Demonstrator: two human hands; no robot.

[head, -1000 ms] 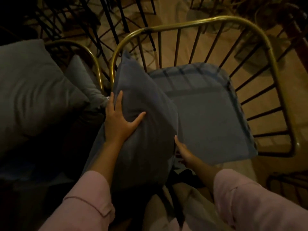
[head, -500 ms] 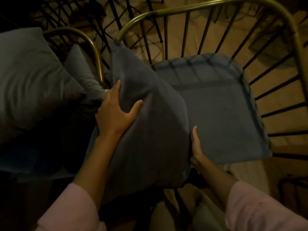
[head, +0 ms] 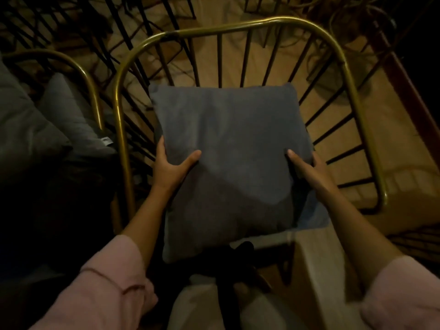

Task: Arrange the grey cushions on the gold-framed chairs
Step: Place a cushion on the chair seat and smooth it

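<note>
A square grey cushion (head: 228,148) lies flat over the seat of the gold-framed chair (head: 257,21) in front of me, inside its curved rail and dark spindles. My left hand (head: 170,166) grips the cushion's left edge, thumb on top. My right hand (head: 309,170) grips its right edge the same way. A strip of the grey seat pad (head: 314,215) shows under the cushion's near right corner. A second gold-framed chair (head: 78,67) stands to the left with two grey cushions (head: 23,129) on it.
Black metal chair frames (head: 142,27) crowd the floor beyond both chairs. A dark red wooden post (head: 404,86) slants along the right. A light beige block (head: 319,265) sits by my right forearm. My feet and light trousers (head: 238,306) are below the cushion.
The cushion stood on edge at the chair's left side; it has now swung down flat over the seat. My hands shifted to its left and right edges.
</note>
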